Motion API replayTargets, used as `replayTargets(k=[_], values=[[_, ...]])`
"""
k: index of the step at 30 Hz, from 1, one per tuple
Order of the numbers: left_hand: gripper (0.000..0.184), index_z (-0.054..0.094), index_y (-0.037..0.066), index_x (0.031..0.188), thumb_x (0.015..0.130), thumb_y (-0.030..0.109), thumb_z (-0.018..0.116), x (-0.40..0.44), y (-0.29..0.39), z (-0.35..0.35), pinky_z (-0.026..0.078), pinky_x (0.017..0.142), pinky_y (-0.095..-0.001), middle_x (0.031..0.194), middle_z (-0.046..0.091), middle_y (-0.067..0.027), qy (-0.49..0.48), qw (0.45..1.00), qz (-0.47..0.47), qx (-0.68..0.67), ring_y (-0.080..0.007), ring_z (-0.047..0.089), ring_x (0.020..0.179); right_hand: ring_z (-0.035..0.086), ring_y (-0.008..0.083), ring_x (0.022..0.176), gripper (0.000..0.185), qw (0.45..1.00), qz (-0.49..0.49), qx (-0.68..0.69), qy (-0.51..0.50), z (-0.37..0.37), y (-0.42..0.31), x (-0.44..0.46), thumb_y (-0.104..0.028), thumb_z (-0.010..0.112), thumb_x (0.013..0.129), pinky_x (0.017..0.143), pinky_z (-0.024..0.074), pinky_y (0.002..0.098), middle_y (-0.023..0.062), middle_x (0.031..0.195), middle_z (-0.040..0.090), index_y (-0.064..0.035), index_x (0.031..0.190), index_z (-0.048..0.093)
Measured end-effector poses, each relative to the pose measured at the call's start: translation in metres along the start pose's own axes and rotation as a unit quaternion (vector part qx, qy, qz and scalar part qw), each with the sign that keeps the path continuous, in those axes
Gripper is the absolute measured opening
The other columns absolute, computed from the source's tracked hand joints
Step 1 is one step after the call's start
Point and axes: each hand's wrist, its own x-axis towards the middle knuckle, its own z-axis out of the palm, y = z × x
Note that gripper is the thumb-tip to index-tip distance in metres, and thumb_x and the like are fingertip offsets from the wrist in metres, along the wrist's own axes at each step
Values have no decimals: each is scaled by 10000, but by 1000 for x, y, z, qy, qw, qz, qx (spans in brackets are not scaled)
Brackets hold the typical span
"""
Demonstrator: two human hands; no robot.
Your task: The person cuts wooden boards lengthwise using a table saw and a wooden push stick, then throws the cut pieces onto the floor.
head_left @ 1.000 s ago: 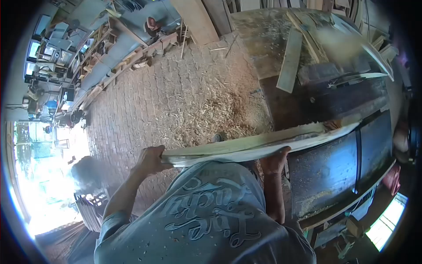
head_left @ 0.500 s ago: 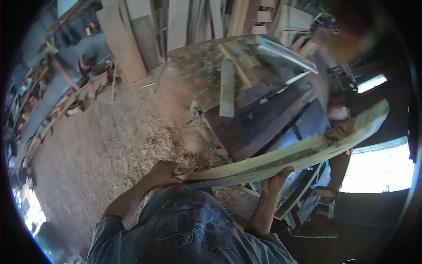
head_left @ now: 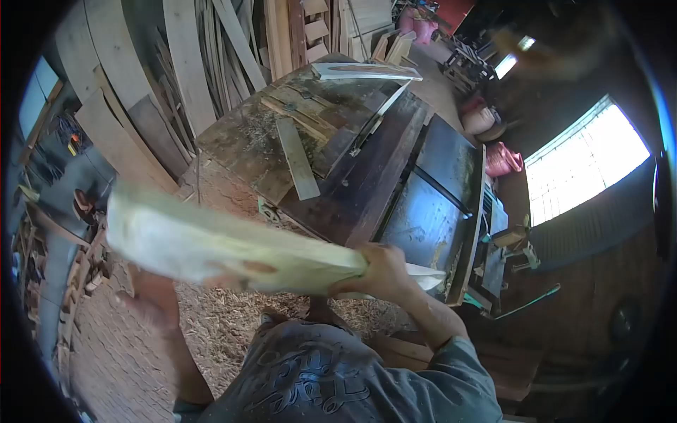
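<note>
A long, thick pale wooden plank (head_left: 289, 254) lies across the front of my body, its broad left end smeared by motion. My right hand (head_left: 381, 273) is closed round the plank towards its narrow right end, which reaches past my wrist. Just below the plank's broad end is my left hand (head_left: 151, 303), blurred, with the thumb stretched away from the wood. Its other fingers are partly hidden behind the plank, and whether they touch it is unclear. Beyond the plank stands a large worktable (head_left: 233, 151) with a dark board and a glossy metal panel (head_left: 430, 211).
On the worktable lie a short wooden strip (head_left: 297, 158) and a pale board (head_left: 367, 71). Tall planks (head_left: 187, 63) lean against the back wall. Wood shavings (head_left: 233, 317) cover the floor by my feet. A bright window (head_left: 585, 166) is at the right.
The plank has swung from my right side across to the left. My right hand now grips its narrow end, and my left hand has moved to the broad end. The view has shifted.
</note>
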Motion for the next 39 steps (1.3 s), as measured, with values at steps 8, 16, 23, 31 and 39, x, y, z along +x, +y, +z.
replayTargets(k=[8,16,23,31,39], values=[[658,568,110,1500,1072,609,557,-123,42,-40,364,1245,-555,1508,619,-95,176,981,-69,46,-311,558,1411,747,361,842,667,978,-184,-52,-79,64,5,10,-743,843,713,754,585,489,111,872,745,-119,929,748],[408,706,-28,835,929,364,643,-221,101,-39,614,802,-477,1004,761,-285,304,853,-296,305,-350,744,819,727,288,935,657,902,-396,-142,-96,101,6,54,-713,808,717,844,552,420,58,905,694,-120,940,634],[975,666,-83,1358,672,549,950,-282,102,-64,546,971,-378,1210,757,-120,186,771,-579,188,-237,714,1081,683,229,977,458,857,-480,-153,-110,167,16,82,-534,822,751,948,491,427,9,924,677,-160,957,657],[738,680,-91,1324,741,309,893,-276,54,-53,490,912,-310,1249,734,-113,153,793,-524,271,-182,680,1038,506,274,1424,514,916,-393,-78,-12,162,21,87,-321,891,749,1266,305,561,87,1358,610,-145,1178,668],[718,690,-81,1290,690,260,885,-240,13,-60,450,870,-284,1108,724,-64,162,824,-485,242,-149,644,1000,199,349,1638,1173,802,-65,594,23,229,29,33,-98,818,923,1219,391,518,256,1789,43,-45,1722,-40]])
